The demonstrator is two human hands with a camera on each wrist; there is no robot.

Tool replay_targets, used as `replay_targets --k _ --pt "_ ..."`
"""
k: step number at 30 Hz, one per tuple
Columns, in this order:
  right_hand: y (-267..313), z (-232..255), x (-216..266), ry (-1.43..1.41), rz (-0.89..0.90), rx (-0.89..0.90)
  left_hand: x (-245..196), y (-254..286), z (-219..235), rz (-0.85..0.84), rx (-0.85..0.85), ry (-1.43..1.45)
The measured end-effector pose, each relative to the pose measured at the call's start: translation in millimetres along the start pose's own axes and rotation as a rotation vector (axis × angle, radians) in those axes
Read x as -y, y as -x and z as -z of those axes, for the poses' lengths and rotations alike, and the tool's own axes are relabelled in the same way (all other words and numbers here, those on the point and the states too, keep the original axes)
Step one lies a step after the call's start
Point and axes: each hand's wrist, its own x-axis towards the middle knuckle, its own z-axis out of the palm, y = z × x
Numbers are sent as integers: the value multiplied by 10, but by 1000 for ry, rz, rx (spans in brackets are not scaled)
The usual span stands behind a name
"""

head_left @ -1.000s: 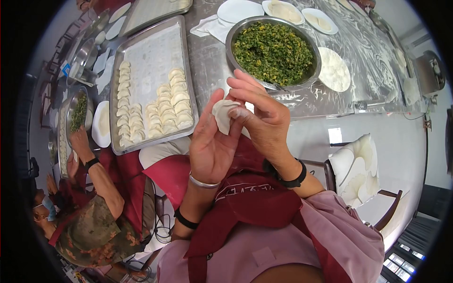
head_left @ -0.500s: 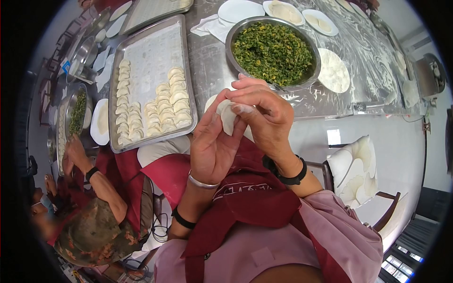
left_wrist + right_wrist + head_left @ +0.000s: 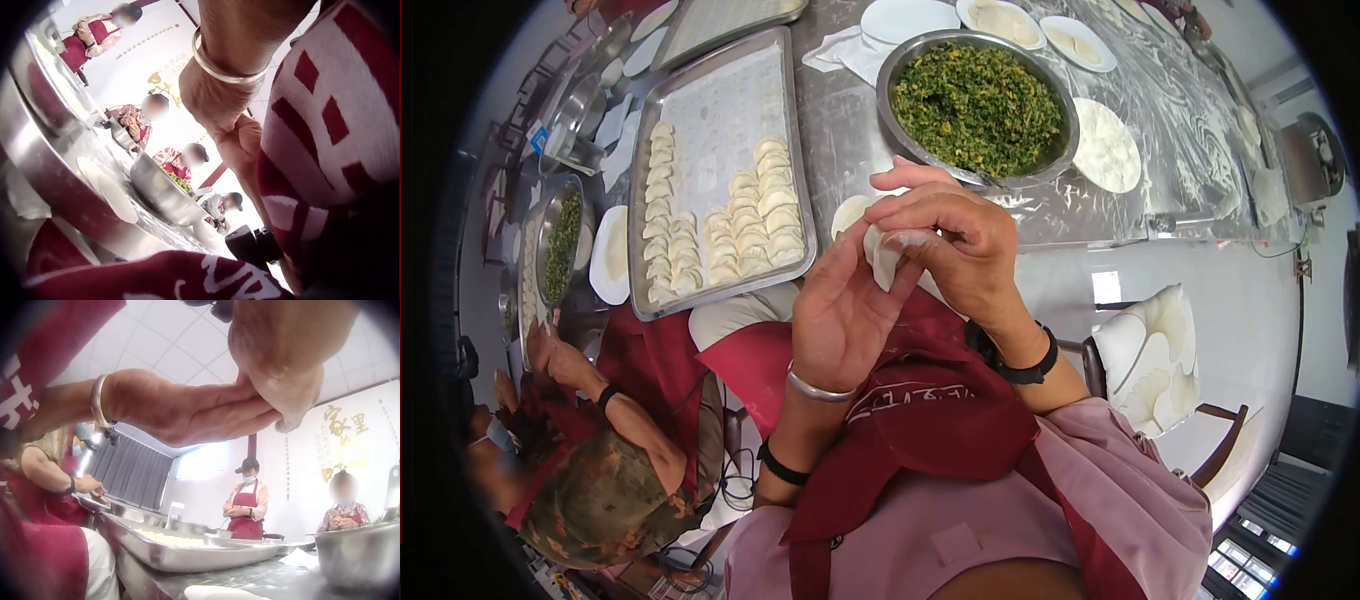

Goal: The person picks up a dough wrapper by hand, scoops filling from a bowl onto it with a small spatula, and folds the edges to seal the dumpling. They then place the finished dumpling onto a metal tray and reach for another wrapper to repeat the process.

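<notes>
A folded white dumpling (image 3: 884,262) is held between my two hands, in front of the apron. My left hand (image 3: 835,325), with a silver bangle at its wrist, supports it from the left, palm up, fingertips at its side. From the right, my right hand (image 3: 965,240) pinches its edge with floury thumb and bent fingers. In the right wrist view, the left hand (image 3: 181,406) and right hand (image 3: 275,362) meet at the fingertips, and the dumpling is hidden there. The left wrist view shows the left hand (image 3: 219,100) from outside.
A metal tray (image 3: 803,130) with rows of finished dumplings (image 3: 750,230) lies left. Ahead stand a steel bowl (image 3: 887,120) of chopped green filling and a plate of flour (image 3: 1107,145). A pale round plate (image 3: 847,215) shows behind my hands. Another person (image 3: 615,480) works at left.
The dumpling shows less of its face than before, and my fingers have closed in around it. Both hands shift slightly. The neighbouring person's hand has moved down from their bowl.
</notes>
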Motion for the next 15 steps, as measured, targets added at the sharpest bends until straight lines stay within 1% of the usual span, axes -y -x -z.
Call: replay_targets --k 4,7,8,9,11,13,14,15 --pt "-26 67 6 24 4 102 -22 12 6 13 -13 -17" --pt "-55 41 99 -143 -143 69 -69 17 -35 46 -7 -80" --pt "-71 45 126 -126 -135 95 -81 19 -49 61 -1 -107" --pt "-86 51 151 -108 -128 120 -82 23 10 63 20 -50" --pt "-95 81 137 -55 -56 200 -70 36 171 69 64 63" --pt "-117 149 50 17 72 308 -80 43 16 91 -46 -48" --pt "-105 153 29 24 66 316 -84 48 -37 101 -101 -103" --pt "-90 151 11 31 59 325 -85 55 -30 105 -89 -99"
